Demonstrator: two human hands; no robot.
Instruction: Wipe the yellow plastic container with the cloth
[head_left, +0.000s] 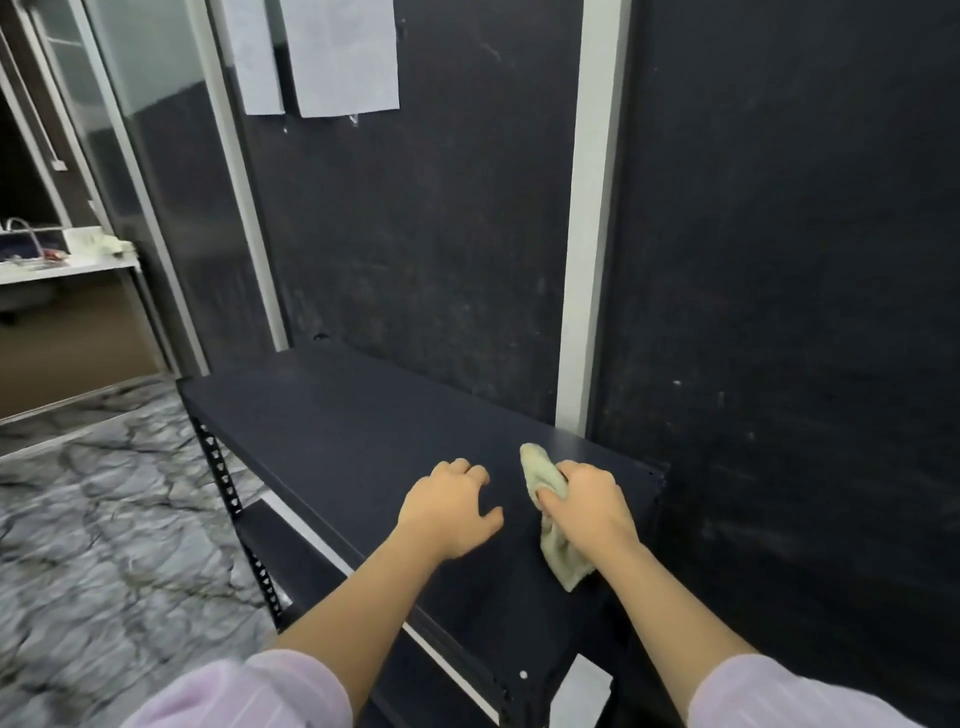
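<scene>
Our right hand has its fingers curled round the pale green cloth, bunched, probably ready for wiping. Our left hand hovers over or rests on the dark metal shelf at 9 o'clock of the cloth, fingers loosely bent, holding nothing. Yellow plastic container: not in view, so we likely need to find it first.

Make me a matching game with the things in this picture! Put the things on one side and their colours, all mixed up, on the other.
Things:
1. cloth
2. shelf top
3. sleeves
4. papers on the wall

Colours:
A. white
B. pale green
C. light pink
D. black

Pairs: 1-B, 2-D, 3-C, 4-A
</scene>
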